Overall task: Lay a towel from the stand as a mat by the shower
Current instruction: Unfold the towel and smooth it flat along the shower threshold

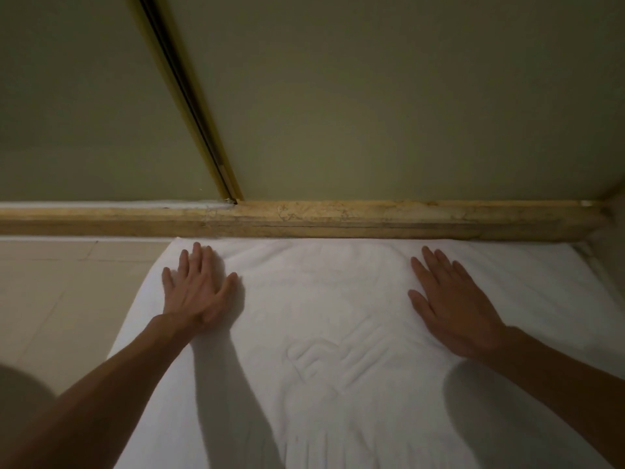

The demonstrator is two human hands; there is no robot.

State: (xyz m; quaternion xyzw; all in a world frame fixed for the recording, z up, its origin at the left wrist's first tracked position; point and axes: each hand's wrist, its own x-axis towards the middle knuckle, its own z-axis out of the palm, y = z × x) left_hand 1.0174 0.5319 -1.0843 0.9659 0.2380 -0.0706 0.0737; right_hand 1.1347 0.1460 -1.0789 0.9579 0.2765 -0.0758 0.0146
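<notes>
Both left hand (199, 292) and right hand (453, 309) are pressing straight, slightly spread fingers (197, 255) onto the towel (324, 333) lying against the shower curb (338, 218), so a forward shove is risking bunching its far edge there.

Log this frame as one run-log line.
towel: spread flat on floor, far edge at shower curb | left hand: palm flat on towel | right hand: palm flat on towel
</notes>
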